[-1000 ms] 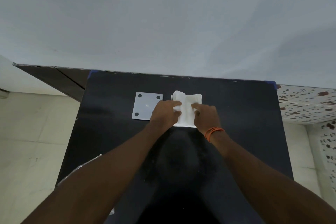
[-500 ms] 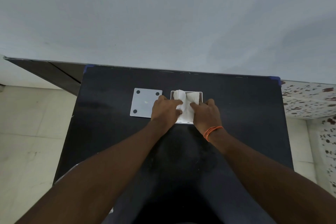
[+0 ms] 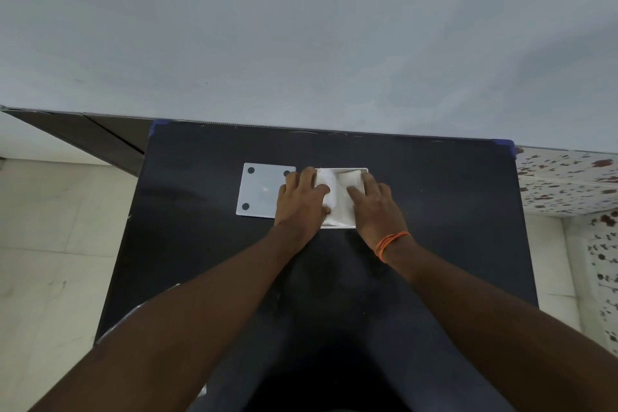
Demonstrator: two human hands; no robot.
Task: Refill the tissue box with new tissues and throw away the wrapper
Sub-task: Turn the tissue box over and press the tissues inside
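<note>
Two bare hands press down on a soft, crumpled stack of white tissues (image 3: pixel 338 201) sitting in a shallow square white tissue box (image 3: pixel 359 171) on a matte black table (image 3: pixel 434 227). The left hand (image 3: pixel 301 199) lies flat, palm down, over the left side of the stack, thumb pressing into the paper; nothing is gripped. The right hand (image 3: pixel 376 206) lies flat on the right side, fingers spread toward the far rim of the box, likewise open and pushing rather than grasping. A thin orange thread band (image 3: pixel 389 242) circles the right wrist.

Just to the left of the box, partly covered by the left hand, lies a flat, smooth white square panel (image 3: pixel 259 192) with dark round dots at its corners. At the near left edge of the table, a glossy crinkled strip of what may be the wrapper (image 3: pixel 133 314) shows beside the left forearm, which hides most of it. A plain pale wall (image 3: pixel 301 27) rises beyond the table; pale floor tiles (image 3: pixel 50 261) lie to the left.
</note>
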